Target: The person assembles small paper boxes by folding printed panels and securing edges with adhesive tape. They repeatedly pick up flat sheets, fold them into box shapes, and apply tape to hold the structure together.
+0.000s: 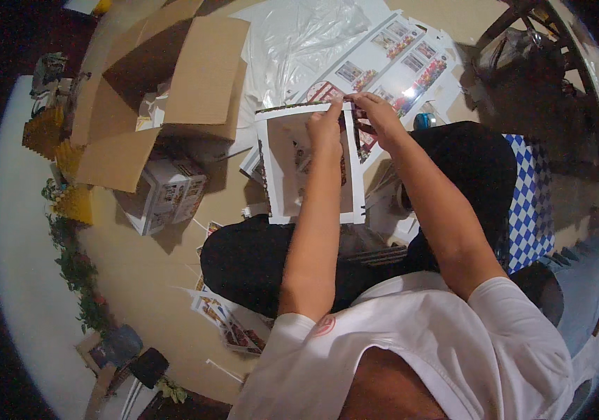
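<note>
An open white cardboard box, printed on its outside, rests at my knees with its hollow inside toward me. My left hand reaches across the opening and is closed on the box near its far right corner. At that same corner, my right hand has its fingers bent and gripping the box's outer edge. The two hands' fingertips nearly meet there. Part of the right side is hidden behind my left forearm and hand.
A large open brown carton stands at the far left, with a printed white box beside it. Flat printed cardboard sheets and clear plastic film lie beyond my hands. Blue-and-white checked cloth is at my right; a blue tape roll sits near my right knee.
</note>
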A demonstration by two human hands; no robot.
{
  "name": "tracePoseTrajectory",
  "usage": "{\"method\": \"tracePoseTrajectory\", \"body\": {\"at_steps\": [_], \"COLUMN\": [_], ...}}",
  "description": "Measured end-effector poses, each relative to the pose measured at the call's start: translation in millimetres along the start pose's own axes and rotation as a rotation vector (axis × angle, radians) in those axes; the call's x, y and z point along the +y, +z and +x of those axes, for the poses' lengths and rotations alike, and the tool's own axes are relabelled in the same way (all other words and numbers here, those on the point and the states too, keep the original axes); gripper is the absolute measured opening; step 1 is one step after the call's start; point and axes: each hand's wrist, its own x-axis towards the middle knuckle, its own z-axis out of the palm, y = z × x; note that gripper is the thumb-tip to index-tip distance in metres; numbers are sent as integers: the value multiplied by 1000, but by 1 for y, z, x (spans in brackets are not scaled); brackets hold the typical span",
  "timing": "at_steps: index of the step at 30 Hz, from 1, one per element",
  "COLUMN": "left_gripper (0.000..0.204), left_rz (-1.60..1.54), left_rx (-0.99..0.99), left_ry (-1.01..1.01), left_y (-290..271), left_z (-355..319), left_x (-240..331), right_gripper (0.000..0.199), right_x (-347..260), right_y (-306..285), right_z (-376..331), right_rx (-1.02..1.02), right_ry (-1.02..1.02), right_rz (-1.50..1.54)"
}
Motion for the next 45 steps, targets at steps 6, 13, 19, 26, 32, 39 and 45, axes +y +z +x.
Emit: {"method": "tracePoseTrajectory", "body": {"at_steps": [6, 13, 19, 26, 32, 39, 45], "left_gripper": [25, 23, 12, 10, 11, 17, 16], "left_rz": [104, 57, 220, 187, 30, 156, 52], "left_rx": [12, -57, -135, -151, -153, -162, -129], "left_ry": [82, 100, 76, 108, 56, -87, -76], "left_y": [-3, -7, -10, -17, -13, -11, -12], "left_z": [0, 3, -20, -6, -3, -6, 10], "left_x": [-5, -12, -11, -20, -19, 3, -6], "right_gripper": [25, 26, 26, 11, 17, 19, 28], "right_x": [19, 15, 10, 7, -2, 10, 4], "right_y": [-6, 1, -1, -3, -9, -17, -6], "right_z": [23, 10, 8, 11, 13, 27, 11], "right_rx": [145, 220, 214, 51, -15, -2, 104], "right_ry": [-262, -457, -518, -336, -168, -238, -305], "right_rz": [-314, -469, -612, -486, -226, -459, -617]}}
